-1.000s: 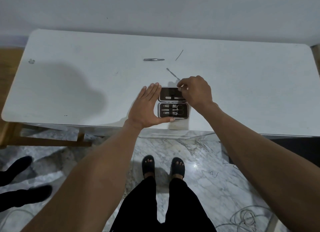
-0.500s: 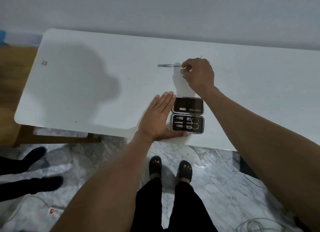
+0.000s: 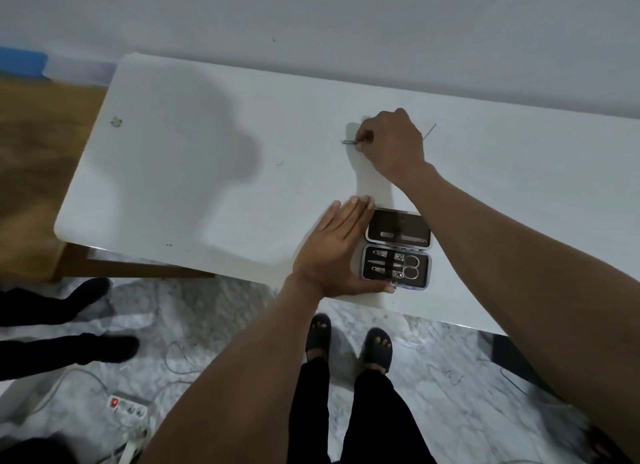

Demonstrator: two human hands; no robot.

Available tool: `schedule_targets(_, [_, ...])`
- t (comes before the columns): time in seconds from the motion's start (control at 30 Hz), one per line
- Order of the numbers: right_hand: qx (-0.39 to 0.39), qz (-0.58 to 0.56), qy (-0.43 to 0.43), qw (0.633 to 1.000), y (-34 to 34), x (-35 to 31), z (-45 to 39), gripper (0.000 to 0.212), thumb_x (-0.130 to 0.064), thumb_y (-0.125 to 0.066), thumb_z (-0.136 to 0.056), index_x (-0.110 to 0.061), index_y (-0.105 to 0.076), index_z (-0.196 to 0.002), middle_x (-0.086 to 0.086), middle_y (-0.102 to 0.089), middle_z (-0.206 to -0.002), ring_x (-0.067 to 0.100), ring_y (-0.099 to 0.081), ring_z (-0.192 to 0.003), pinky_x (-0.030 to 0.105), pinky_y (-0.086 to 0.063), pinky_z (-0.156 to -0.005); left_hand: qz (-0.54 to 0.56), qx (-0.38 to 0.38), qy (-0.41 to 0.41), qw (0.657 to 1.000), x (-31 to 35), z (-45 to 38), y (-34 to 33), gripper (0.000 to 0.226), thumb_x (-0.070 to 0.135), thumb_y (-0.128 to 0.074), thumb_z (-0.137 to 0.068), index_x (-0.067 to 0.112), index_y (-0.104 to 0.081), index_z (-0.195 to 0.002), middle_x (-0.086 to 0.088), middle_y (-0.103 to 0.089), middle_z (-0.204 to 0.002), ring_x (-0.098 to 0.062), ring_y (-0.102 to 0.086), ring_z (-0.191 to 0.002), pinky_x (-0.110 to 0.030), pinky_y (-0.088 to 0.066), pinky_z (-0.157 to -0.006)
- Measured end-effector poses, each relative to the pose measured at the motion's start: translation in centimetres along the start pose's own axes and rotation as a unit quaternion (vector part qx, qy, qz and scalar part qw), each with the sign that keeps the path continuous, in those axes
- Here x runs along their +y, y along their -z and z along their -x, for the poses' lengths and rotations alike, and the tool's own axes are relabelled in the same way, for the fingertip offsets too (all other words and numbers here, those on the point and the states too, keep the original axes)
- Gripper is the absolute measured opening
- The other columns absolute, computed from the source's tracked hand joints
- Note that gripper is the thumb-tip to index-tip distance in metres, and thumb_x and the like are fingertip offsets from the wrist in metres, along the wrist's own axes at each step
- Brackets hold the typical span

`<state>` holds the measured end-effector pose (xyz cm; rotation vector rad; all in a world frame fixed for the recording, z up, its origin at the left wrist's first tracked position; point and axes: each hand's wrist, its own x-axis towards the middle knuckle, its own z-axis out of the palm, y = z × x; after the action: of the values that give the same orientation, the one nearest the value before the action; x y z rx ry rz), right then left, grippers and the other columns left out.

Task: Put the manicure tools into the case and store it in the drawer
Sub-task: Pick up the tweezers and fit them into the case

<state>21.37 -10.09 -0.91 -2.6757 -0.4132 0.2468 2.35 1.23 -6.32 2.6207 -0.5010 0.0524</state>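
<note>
A small black manicure case [image 3: 397, 248] lies open near the front edge of the white table [image 3: 207, 172]. Scissors, clippers and other metal tools sit in its near half, and a file in its far half. My left hand [image 3: 337, 245] lies flat against the case's left side, fingers together, thumb along its front edge. My right hand [image 3: 393, 139] reaches to the far middle of the table, fingertips pinched on a thin metal tool [image 3: 349, 142] whose tip sticks out to the left. A thin metal pick [image 3: 429, 131] lies just right of that hand.
A wall runs behind the table. Below are the marble floor, my feet in dark sandals [image 3: 349, 342], a white power strip [image 3: 126, 408] with cables, and another person's dark shoes [image 3: 86, 321] at the left. A wooden surface [image 3: 34, 172] lies left of the table.
My right hand left the case, moved to the far middle of the table and closed its fingertips on the metal tool. The left hand stayed against the case.
</note>
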Motion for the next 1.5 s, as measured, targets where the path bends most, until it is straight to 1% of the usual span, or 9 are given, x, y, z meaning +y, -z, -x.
schedule_targets(0.17, [0.041,-0.082,-0.047,0.995,1.5,0.3,1.1,0.010,-0.027,-0.068,-0.083,-0.025,-0.075,-0.090,-0.006,-0.072,-0.096,0.021,-0.059,-0.105,0.035,-0.052,-0.080,-0.032,-0.013,-0.005,0.999,0.0,0.0,0.0,0.137,0.094,-0.060,-0.070,-0.004,-0.027,-0.160,-0.016,-0.027,-0.170,-0.028,-0.020,-0.160,-0.051,-0.019,-0.129])
schedule_targets(0.37, [0.080,-0.206,-0.094,0.971,4.1,1.3,3.0,0.012,-0.025,-0.079,-0.071,-0.020,-0.070,-0.078,-0.004,-0.072,-0.079,0.014,-0.068,-0.078,0.035,-0.056,-0.078,-0.064,-0.076,0.022,0.995,0.2,-0.3,0.5,0.140,0.101,-0.045,-0.069,0.003,-0.015,-0.165,-0.009,-0.014,-0.174,-0.020,-0.007,-0.162,-0.046,-0.010,-0.132])
schedule_targets(0.57, [0.084,-0.277,-0.096,0.952,5.9,1.6,6.9,0.036,-0.020,-0.078,-0.079,-0.025,-0.069,-0.114,-0.002,-0.071,-0.070,0.007,-0.065,-0.066,0.014,-0.048,-0.072,-0.058,-0.058,0.025,0.996,0.4,-0.2,0.6,0.139,0.102,-0.044,-0.068,0.005,-0.019,-0.165,-0.007,-0.019,-0.173,-0.019,-0.012,-0.162,-0.045,-0.011,-0.132])
schedule_targets(0.7, [0.100,-0.306,-0.109,0.940,6.3,2.1,9.8,0.028,-0.017,-0.078,-0.077,-0.023,-0.072,-0.103,0.002,-0.069,-0.064,0.007,-0.061,-0.052,0.030,-0.057,-0.071,-0.052,-0.053,0.021,0.997,0.5,-0.1,0.6,0.137,0.102,-0.041,-0.069,0.005,-0.021,-0.164,-0.008,-0.021,-0.172,-0.021,-0.015,-0.161,-0.045,-0.011,-0.132])
schedule_targets(0.8, [0.108,-0.359,-0.127,0.918,6.5,2.2,11.9,0.025,-0.007,-0.077,-0.077,-0.010,-0.066,-0.099,0.021,-0.070,-0.071,0.020,-0.065,-0.053,0.042,-0.061,-0.064,-0.053,-0.055,0.020,0.997,0.5,-0.1,0.6,0.137,0.104,-0.035,-0.070,0.005,-0.021,-0.164,-0.009,-0.021,-0.173,-0.021,-0.014,-0.161,-0.045,-0.010,-0.132])
schedule_targets(0.93, [0.112,-0.373,-0.135,0.911,6.5,2.5,14.0,0.024,-0.004,-0.077,-0.078,-0.005,-0.063,-0.098,0.030,-0.068,-0.078,0.022,-0.068,-0.056,0.037,-0.062,-0.059,-0.059,-0.048,0.019,0.997,0.6,0.0,0.5,0.138,0.104,-0.033,-0.070,0.003,-0.022,-0.164,-0.010,-0.022,-0.172,-0.022,-0.016,-0.161,-0.045,-0.011,-0.132])
schedule_targets(1.17, [0.107,-0.355,-0.148,0.917,5.0,4.1,16.2,0.024,-0.010,-0.083,-0.072,0.003,-0.063,-0.072,0.013,-0.067,-0.063,0.020,-0.062,-0.053,0.039,-0.059,-0.057,-0.047,-0.040,0.024,0.998,0.7,0.1,0.4,0.138,0.103,-0.039,-0.068,0.005,-0.022,-0.164,-0.008,-0.022,-0.172,-0.021,-0.015,-0.161,-0.045,-0.010,-0.132])
schedule_targets(1.27, [0.091,-0.337,-0.146,0.926,4.5,4.8,17.0,0.016,-0.009,-0.082,-0.073,0.000,-0.069,-0.074,0.012,-0.068,-0.065,0.016,-0.061,-0.053,0.032,-0.057,-0.058,-0.041,-0.037,0.025,0.998,0.8,0.2,0.4,0.138,0.103,-0.038,-0.068,0.006,-0.022,-0.164,-0.008,-0.022,-0.172,-0.021,-0.015,-0.161,-0.044,-0.010,-0.133])
schedule_targets(1.5, [0.091,-0.318,-0.198,0.923,3.0,6.4,17.8,0.002,-0.012,-0.079,-0.077,-0.011,-0.078,-0.078,0.008,-0.072,-0.069,0.016,-0.062,-0.054,0.042,-0.062,-0.067,-0.043,-0.040,0.027,0.998,0.7,0.3,0.4,0.137,0.099,-0.046,-0.068,0.006,-0.020,-0.165,-0.007,-0.019,-0.173,-0.020,-0.013,-0.162,-0.043,-0.008,-0.133])
